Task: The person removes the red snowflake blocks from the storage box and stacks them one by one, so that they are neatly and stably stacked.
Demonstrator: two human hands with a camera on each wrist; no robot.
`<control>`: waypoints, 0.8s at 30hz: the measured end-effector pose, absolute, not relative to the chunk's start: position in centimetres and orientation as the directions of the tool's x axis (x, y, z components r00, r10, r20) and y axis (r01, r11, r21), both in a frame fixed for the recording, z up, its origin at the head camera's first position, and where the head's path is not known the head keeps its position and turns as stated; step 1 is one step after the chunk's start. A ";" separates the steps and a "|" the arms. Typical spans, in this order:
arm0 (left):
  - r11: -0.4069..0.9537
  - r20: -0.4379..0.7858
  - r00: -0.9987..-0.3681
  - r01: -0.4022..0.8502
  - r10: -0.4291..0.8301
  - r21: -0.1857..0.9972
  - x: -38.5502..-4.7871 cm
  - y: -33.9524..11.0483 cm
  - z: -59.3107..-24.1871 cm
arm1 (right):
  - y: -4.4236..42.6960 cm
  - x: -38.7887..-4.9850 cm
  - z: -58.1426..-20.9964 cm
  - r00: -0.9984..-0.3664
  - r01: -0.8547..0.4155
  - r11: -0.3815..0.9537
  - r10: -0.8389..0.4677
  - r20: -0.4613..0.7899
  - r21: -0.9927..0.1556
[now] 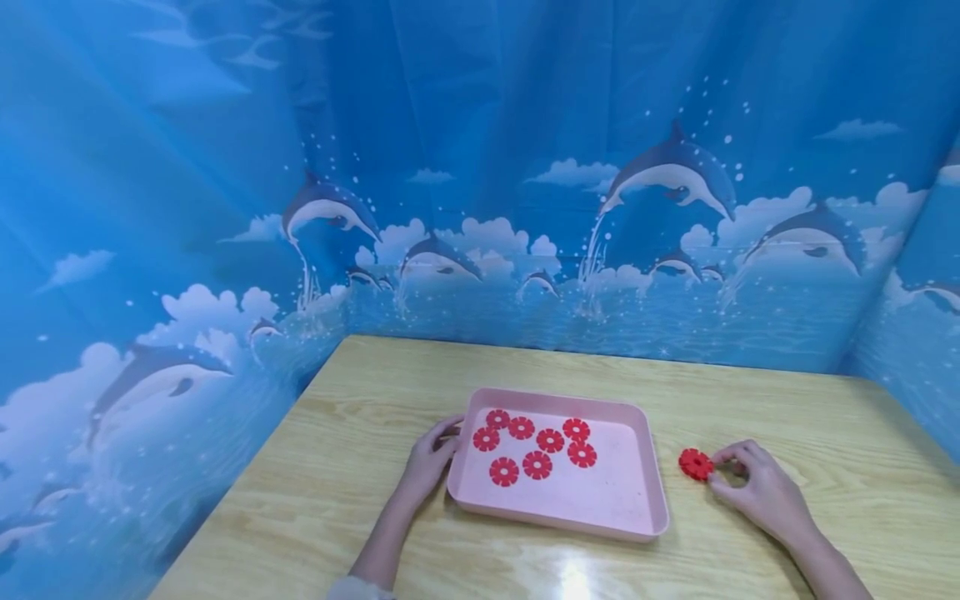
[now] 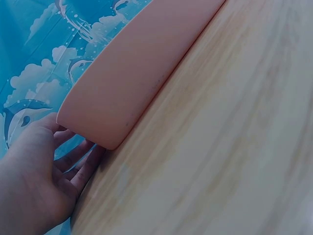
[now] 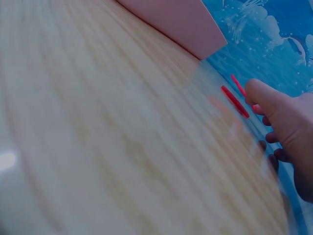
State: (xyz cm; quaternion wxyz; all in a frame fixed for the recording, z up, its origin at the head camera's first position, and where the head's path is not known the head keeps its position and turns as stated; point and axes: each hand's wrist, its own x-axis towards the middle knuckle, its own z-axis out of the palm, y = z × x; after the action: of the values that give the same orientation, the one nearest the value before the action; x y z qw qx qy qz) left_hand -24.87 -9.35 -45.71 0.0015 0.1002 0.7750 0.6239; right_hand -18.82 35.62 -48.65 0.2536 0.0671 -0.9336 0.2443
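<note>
The left hand [image 1: 426, 468] rests its fingers against the outer left wall of the pink tray [image 1: 555, 521]; in the left wrist view the hand [image 2: 41, 171] touches the tray's end wall [image 2: 117, 83]. Several red notched discs [image 1: 537, 465] lie flat inside, mostly in the left and middle part. Right of the tray, the right hand [image 1: 768, 492] pinches a red disc [image 1: 696, 464] between thumb and finger. In the right wrist view that disc [image 3: 237, 84], partly hidden by the hand [image 3: 288, 122], is just over a second red disc [image 3: 234, 102] near the table.
The wooden table [image 1: 390, 383] extends around the tray on all sides. Behind it and at both sides hangs a blue curtain [image 1: 480, 125] printed with dolphins and clouds. A light reflection shows at the table's front.
</note>
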 end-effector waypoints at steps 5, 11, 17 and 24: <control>0.202 0.118 -0.982 0.146 0.146 0.968 -26.1 -9.6 -47.7 | 35.5 -18.8 -48.7 -0.855 -0.263 0.871 -0.011 0.518 -0.415; 0.210 0.137 -0.981 0.163 0.135 0.964 -26.3 -9.7 -48.3 | 35.5 -18.8 -48.9 -0.853 -0.271 0.870 -0.019 0.522 -0.412; 0.212 0.141 -0.981 0.168 0.136 0.963 -26.4 -9.7 -48.4 | 35.7 -18.9 -49.0 -0.855 -0.263 0.877 -0.018 0.519 -0.403; 0.198 0.133 -0.983 0.156 0.126 0.968 -26.3 -9.6 -48.3 | 35.7 -18.8 -49.0 -0.856 -0.261 0.879 -0.020 0.517 -0.398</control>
State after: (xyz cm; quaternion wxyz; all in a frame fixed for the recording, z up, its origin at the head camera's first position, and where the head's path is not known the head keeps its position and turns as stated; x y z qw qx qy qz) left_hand -26.34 -9.61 -48.31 -0.0118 0.0912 0.7739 0.6265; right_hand -18.85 35.67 -48.97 0.2580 0.0753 -0.9344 0.2336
